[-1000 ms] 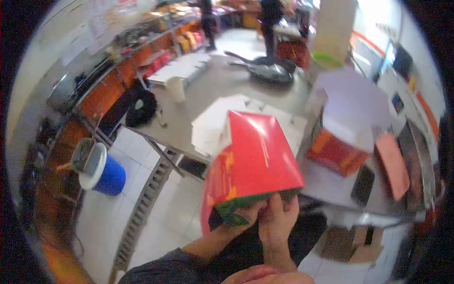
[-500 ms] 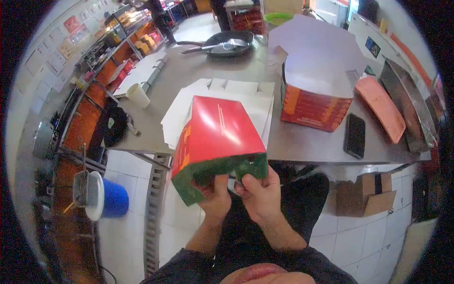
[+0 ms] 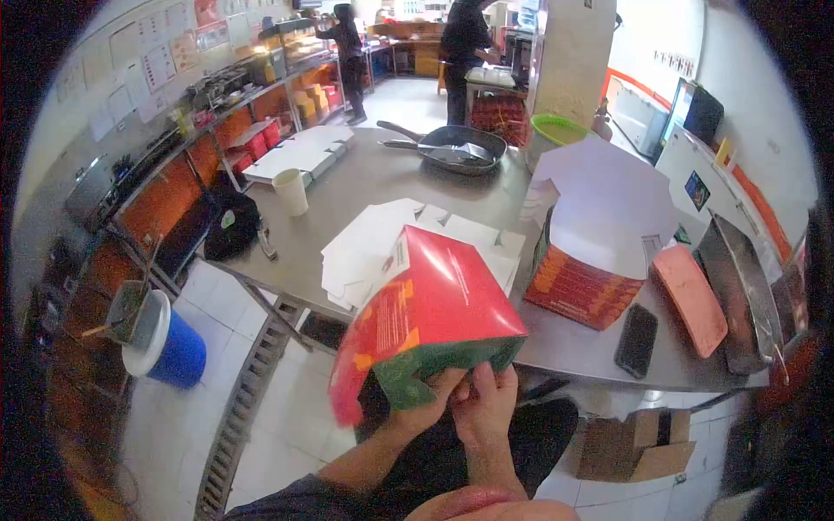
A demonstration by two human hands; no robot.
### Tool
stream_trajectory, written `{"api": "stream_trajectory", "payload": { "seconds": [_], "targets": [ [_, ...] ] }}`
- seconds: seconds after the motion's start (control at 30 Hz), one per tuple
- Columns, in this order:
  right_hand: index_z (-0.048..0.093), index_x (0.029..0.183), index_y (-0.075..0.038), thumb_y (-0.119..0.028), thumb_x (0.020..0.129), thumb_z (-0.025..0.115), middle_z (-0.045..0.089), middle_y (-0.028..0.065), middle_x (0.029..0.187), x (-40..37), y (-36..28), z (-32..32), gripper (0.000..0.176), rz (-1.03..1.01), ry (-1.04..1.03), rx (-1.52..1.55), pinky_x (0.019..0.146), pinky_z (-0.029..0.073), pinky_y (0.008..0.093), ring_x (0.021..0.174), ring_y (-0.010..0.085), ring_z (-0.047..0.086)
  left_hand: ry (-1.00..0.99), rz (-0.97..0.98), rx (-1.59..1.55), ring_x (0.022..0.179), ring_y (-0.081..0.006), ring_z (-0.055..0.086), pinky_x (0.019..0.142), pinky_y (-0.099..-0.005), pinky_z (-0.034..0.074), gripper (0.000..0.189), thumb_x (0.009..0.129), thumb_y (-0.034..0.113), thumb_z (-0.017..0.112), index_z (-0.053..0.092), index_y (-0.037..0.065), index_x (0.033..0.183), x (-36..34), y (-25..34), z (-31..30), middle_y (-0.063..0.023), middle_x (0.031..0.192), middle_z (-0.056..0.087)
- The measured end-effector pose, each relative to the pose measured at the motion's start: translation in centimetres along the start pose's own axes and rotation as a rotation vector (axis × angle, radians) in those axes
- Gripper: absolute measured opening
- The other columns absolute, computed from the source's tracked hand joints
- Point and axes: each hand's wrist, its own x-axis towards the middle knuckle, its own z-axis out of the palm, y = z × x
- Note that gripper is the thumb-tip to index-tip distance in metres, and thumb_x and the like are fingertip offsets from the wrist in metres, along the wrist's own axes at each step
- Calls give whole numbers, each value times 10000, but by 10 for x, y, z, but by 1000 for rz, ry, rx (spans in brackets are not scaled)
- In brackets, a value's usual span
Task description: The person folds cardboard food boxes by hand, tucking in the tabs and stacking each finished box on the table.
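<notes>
A red cardboard box (image 3: 460, 291) with green end flaps is partly folded and tilted in front of me, at the table's near edge. My left hand (image 3: 426, 410) grips its green end from below, the fingertips partly hidden under the cardboard. Close beside it, my right hand (image 3: 486, 404) pinches at the same green edge, thumb up. On the left, a red side flap (image 3: 350, 373) hangs loose and looks blurred. Flat white box blanks (image 3: 360, 252) lie on the table just behind the box.
Stacked open boxes (image 3: 584, 282) stand to the right on the steel table (image 3: 347, 204), near a phone (image 3: 637, 340) and an orange tray (image 3: 691, 300). Farther back are a pan (image 3: 460, 156) and a cup (image 3: 291, 193). A blue bucket (image 3: 181, 356) is on the floor. Two people stand behind.
My view has tilted up, showing more of the room. The box has turned, and its red side flap now swings out at left. My hands have come closer together at the green end.
</notes>
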Motion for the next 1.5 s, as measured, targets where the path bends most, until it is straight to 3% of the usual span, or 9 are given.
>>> {"api": "stream_trajectory", "payload": {
  "seconds": [0.17,0.3,0.47,0.57,0.8,1.1,1.17,1.3,1.5],
  "targets": [
    [558,967,-6,-90,894,575,625,50,817,6,6,-3,112,-42,97,-286,507,444,252,598,116,565,-88,-204,166,923,-122,602,798,-310,476,192,861,134,655,615,72,1038,1,4,-6,-19,930,654],
    [546,984,-7,-118,916,555,618,46,863,17,18,-11,130,-45,183,-167,544,444,250,665,111,564,-75,148,90,994,-151,589,857,-311,469,270,844,100,656,576,60,1099,-9,12,-6,-42,1031,633],
    [537,1109,-30,-129,946,517,609,61,1060,14,2,-3,192,-122,-196,48,808,472,344,919,161,581,136,106,214,1103,-258,564,967,-388,423,547,807,175,675,446,18,1279,-14,9,-19,-115,1199,582],
    [538,1122,-29,-115,933,539,610,59,1044,14,5,-3,208,-265,-110,-150,801,470,348,924,163,577,208,93,-1155,1224,-275,453,1045,-432,331,503,903,232,513,391,12,1338,-7,40,-8,-145,1319,474],
    [547,1096,-16,-99,918,565,598,61,1034,8,9,9,197,-619,-134,-343,800,474,349,918,175,557,559,-17,-802,944,-161,597,867,-325,482,283,905,-1,531,512,40,1184,-7,16,1,-71,1064,614],
    [552,1024,32,-198,899,620,587,81,997,17,-12,9,270,-1014,18,-812,759,466,288,883,160,549,273,-129,-774,910,-158,590,685,-224,518,291,940,78,487,499,23,1226,-6,39,-31,-92,1069,604],
    [562,998,36,-195,916,591,599,87,952,26,-19,0,247,-747,173,-667,727,463,285,840,147,557,6,-460,-1265,912,-161,581,647,-190,521,314,944,114,498,486,39,1249,-6,44,-54,-117,1117,581],
    [597,1001,74,-165,890,590,638,75,818,42,-21,6,264,-850,68,-515,659,481,285,722,138,581,-283,-478,-1764,958,-170,573,700,-225,527,317,953,145,488,490,98,1266,-14,47,-58,-138,1214,533],
    [540,1123,36,-196,903,614,607,100,1033,18,-13,13,328,-858,66,-687,838,467,339,922,179,572,193,-398,-1031,820,-129,591,718,-291,495,69,912,83,579,581,125,966,-3,51,-9,-21,942,630]
  ]
}}
